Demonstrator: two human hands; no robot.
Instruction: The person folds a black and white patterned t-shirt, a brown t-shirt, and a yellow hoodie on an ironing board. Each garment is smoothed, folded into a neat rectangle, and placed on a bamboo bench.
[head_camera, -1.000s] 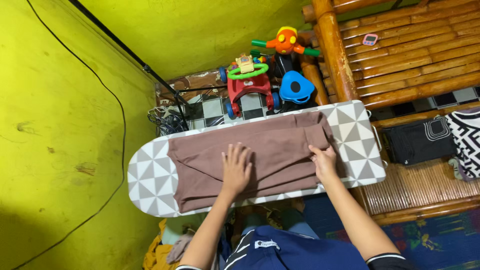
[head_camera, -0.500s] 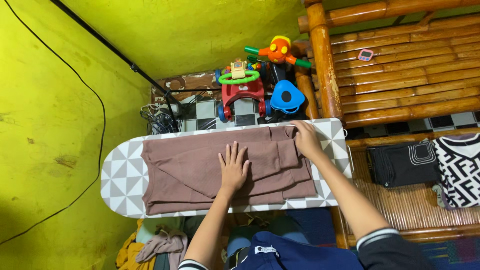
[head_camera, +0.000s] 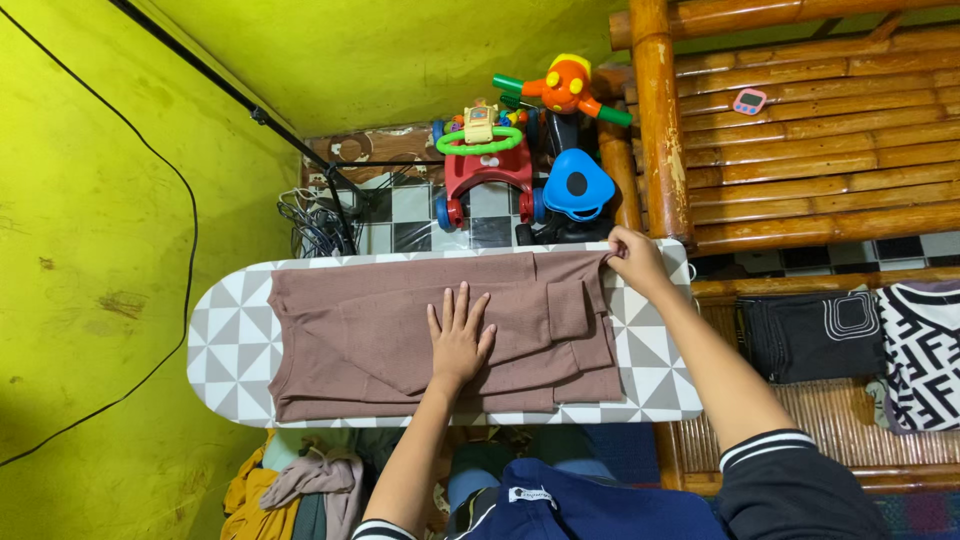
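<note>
Head view: brown garment (head_camera: 400, 330) lies folded flat along the ironing board (head_camera: 230, 340), covering most of its patterned cover from near the rounded end to near the square end. My left hand (head_camera: 458, 335) rests open, palm down and fingers spread, on the cloth at the board's middle. My right hand (head_camera: 635, 258) is closed in a pinch on the garment's far corner at the board's square end. I judge the fabric soft, light and limp, prone to sliding and creasing; best held at edges and corners, with one palm pinning it. Beyond the board's far edge stand plastic toys (head_camera: 520, 150) and a bamboo bench (head_camera: 800, 150).
</note>
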